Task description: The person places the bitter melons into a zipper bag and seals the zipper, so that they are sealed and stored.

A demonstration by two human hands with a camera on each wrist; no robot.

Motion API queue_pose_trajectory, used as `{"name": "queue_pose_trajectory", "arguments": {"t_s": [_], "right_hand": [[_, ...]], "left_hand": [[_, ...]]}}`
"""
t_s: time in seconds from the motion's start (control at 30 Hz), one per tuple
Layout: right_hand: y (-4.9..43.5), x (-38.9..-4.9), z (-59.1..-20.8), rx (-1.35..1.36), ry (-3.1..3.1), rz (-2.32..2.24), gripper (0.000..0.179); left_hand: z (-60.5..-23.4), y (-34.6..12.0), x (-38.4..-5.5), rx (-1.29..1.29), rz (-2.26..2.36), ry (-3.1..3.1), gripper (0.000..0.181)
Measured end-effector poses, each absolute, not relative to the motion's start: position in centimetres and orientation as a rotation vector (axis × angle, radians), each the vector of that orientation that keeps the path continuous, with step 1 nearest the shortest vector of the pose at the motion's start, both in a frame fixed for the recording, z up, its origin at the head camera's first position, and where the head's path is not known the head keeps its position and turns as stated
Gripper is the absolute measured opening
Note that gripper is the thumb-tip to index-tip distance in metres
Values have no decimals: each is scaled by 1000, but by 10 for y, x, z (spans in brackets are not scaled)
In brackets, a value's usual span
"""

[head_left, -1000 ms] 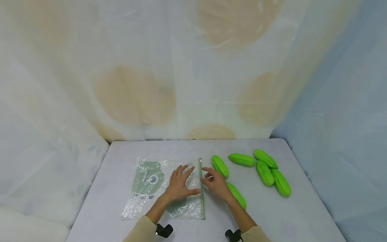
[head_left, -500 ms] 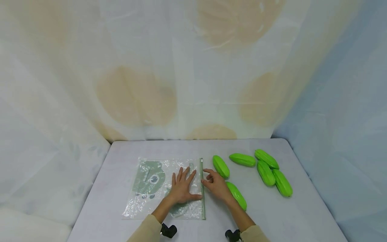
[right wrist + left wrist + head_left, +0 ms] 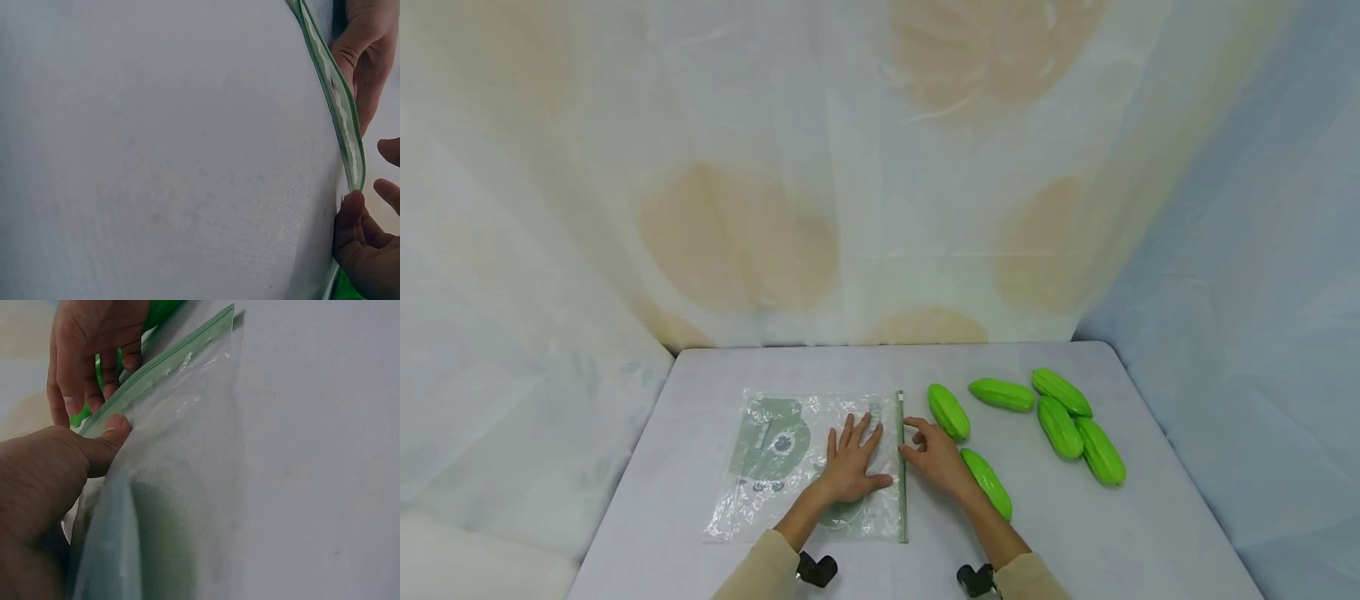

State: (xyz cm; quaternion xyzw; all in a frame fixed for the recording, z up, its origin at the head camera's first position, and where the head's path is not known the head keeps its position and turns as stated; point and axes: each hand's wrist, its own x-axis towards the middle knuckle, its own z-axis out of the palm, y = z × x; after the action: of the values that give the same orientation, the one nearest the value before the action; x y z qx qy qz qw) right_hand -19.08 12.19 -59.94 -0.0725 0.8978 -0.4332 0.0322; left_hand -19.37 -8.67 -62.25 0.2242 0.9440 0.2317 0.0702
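A clear zip bag [image 3: 760, 508] with green print lies flat on the table, its green zip strip [image 3: 902, 517] along the right side. My left hand [image 3: 848, 473] rests on the bag with fingers spread, thumb pointing toward the strip. From the other side my right hand [image 3: 934, 457] pinches the strip at thumb and fingertips; in the right wrist view its thumb [image 3: 352, 206] presses the green lip. There the bag's mouth [image 3: 340, 106] gapes slightly between two green edges. The left thumb [image 3: 115, 428] lies just by the strip in the left wrist view.
Two bright green, ridged, cucumber-shaped pieces [image 3: 949, 412] lie close to my right hand and forearm. Several more [image 3: 1060, 429] are grouped farther right on the white table [image 3: 1120, 542]. Patterned sheets [image 3: 880, 208] hang behind and at both sides.
My left hand has shifted slightly right and nearer to me, settling flatter on the bag; its thumb has drawn back a little from the strip. The right hand stays almost unmoved at the strip.
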Motion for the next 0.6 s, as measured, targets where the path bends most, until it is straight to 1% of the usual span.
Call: {"name": "queue_pose_trajectory", "arguments": {"t_s": [0.33,0.53,0.6], "right_hand": [[122,-192,-599,-223,2783,-1284,46],[122,-194,-600,-237,2790,-1280,43],[123,-194,-600,-247,2798,-1278,43]], "left_hand": [[-621,-90,-194,695,733,2794,88],[-619,-87,-192,702,780,2845,69],[-620,-85,-191,673,757,2887,65]]}}
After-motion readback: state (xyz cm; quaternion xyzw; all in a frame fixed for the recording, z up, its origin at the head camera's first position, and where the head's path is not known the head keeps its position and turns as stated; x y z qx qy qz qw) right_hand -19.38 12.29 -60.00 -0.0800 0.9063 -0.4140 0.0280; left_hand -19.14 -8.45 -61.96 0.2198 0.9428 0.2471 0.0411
